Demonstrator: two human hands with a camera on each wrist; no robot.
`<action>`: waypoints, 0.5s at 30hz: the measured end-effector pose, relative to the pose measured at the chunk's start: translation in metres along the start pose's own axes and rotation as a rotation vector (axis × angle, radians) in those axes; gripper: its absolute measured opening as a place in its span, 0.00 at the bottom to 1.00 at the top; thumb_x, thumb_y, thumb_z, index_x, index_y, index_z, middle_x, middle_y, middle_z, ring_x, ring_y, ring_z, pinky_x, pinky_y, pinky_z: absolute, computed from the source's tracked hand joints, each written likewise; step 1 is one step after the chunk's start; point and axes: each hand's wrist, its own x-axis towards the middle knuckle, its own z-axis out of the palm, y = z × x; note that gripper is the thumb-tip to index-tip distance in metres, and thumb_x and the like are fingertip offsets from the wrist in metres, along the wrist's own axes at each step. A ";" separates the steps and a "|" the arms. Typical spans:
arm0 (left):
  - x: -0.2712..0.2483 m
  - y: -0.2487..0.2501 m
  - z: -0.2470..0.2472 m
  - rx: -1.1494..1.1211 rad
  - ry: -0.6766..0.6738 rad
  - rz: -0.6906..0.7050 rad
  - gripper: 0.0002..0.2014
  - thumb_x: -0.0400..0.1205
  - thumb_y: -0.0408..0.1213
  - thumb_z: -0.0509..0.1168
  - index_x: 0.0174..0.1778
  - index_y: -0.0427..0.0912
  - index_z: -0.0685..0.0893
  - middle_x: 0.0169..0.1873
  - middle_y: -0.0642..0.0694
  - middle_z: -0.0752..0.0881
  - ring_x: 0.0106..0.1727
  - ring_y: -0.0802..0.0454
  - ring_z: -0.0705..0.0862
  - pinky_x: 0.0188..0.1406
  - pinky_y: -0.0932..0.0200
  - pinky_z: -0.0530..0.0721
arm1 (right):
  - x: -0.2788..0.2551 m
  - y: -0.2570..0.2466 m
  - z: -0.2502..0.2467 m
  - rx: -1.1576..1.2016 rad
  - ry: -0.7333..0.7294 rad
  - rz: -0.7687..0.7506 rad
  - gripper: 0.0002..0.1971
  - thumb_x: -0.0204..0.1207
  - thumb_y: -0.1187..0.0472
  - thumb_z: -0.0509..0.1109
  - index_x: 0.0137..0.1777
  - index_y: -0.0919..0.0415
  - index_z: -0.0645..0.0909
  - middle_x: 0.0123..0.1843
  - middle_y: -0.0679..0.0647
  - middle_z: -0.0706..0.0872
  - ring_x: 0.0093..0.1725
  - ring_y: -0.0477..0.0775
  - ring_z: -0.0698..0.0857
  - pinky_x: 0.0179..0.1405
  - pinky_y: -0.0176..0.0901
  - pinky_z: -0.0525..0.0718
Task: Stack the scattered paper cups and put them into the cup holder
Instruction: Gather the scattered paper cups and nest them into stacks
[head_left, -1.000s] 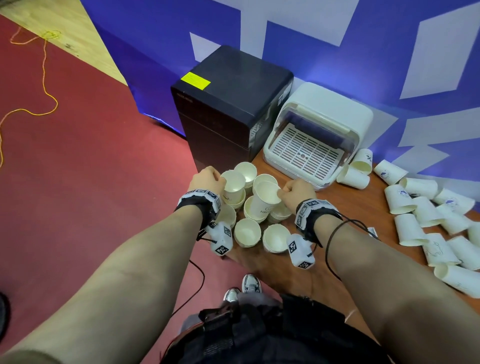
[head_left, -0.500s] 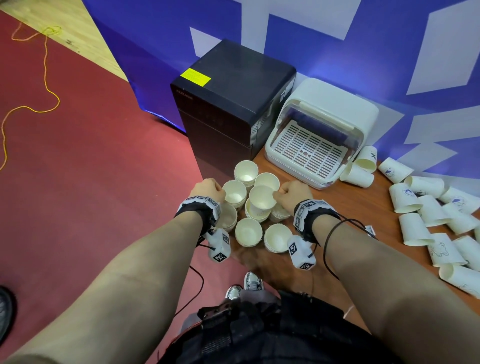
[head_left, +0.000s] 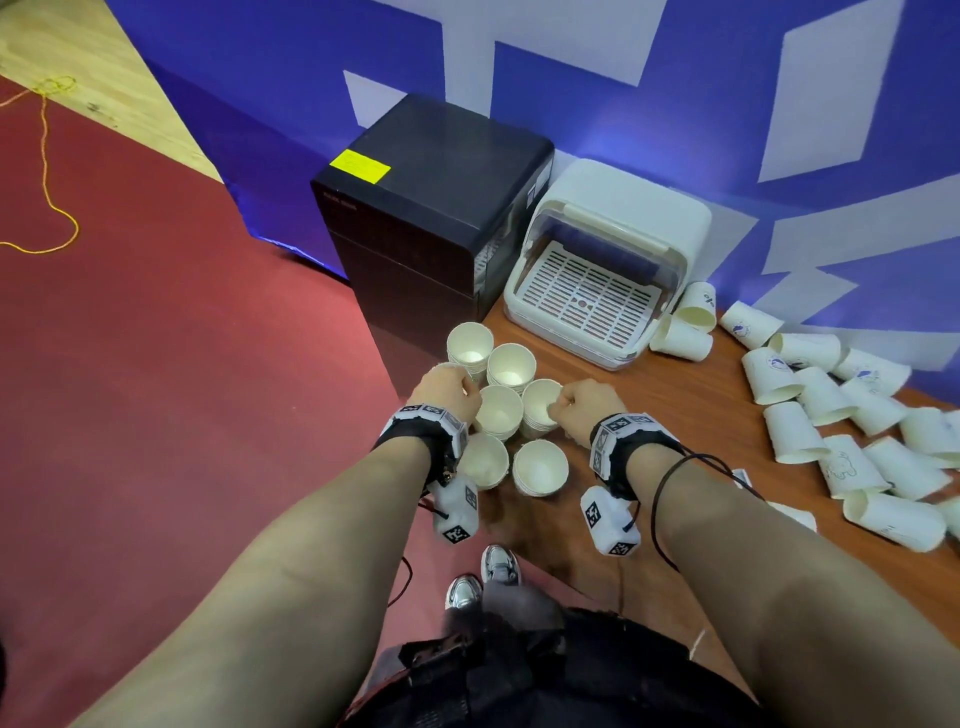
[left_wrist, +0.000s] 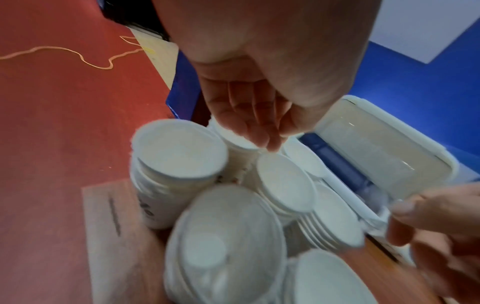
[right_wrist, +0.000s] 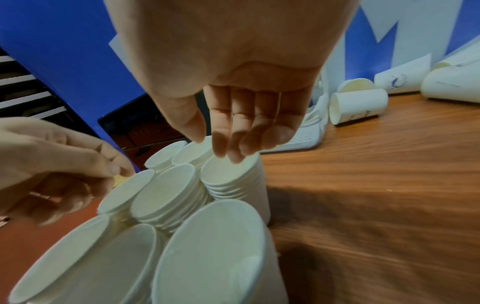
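- Table (head_left: 649, 415): wood top, against a blue-and-white wall (head_left: 675, 104).
- Black box (head_left: 431, 208): at the table's left end, yellow sticker on top.
- Cup holder (head_left: 602, 275): white, clear lid up, slotted tray inside holds no cups.
- Loose cups (head_left: 831, 415): many lying on their sides across the right of the table, two more just beside the holder's right corner.
- Stacks (head_left: 498, 410): about six upright stacks of nested cups, mouths up, bunched at the table's near left corner, in front of the holder.
- My right hand (head_left: 587, 405): thumb and fingers (right_wrist: 221, 144) point down onto the rim of the right-middle stack (right_wrist: 231, 176); touching it, can't tell whether it's pinched.
- My left hand (head_left: 447, 389): on the left side of the bunch, fingers (left_wrist: 249, 127) hang down at a rear stack's rim; blurred, grip unclear.
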 end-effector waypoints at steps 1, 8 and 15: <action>-0.002 0.008 0.007 0.020 -0.003 0.037 0.11 0.79 0.38 0.59 0.36 0.40 0.84 0.36 0.44 0.85 0.41 0.42 0.84 0.35 0.56 0.77 | -0.006 0.007 -0.001 0.004 0.005 0.018 0.10 0.72 0.53 0.69 0.39 0.59 0.85 0.38 0.56 0.89 0.40 0.58 0.88 0.42 0.50 0.89; -0.024 0.071 0.060 0.114 -0.153 0.210 0.11 0.82 0.42 0.58 0.44 0.45 0.84 0.36 0.44 0.86 0.39 0.43 0.82 0.38 0.57 0.75 | -0.050 0.089 -0.014 0.052 0.074 0.188 0.11 0.75 0.50 0.69 0.35 0.54 0.82 0.39 0.53 0.88 0.41 0.58 0.88 0.41 0.46 0.87; -0.040 0.144 0.113 0.230 -0.283 0.322 0.07 0.81 0.43 0.62 0.40 0.46 0.78 0.41 0.44 0.87 0.47 0.40 0.86 0.40 0.57 0.78 | -0.084 0.187 -0.046 0.158 0.149 0.355 0.09 0.76 0.52 0.69 0.36 0.54 0.82 0.41 0.54 0.88 0.42 0.57 0.87 0.41 0.42 0.83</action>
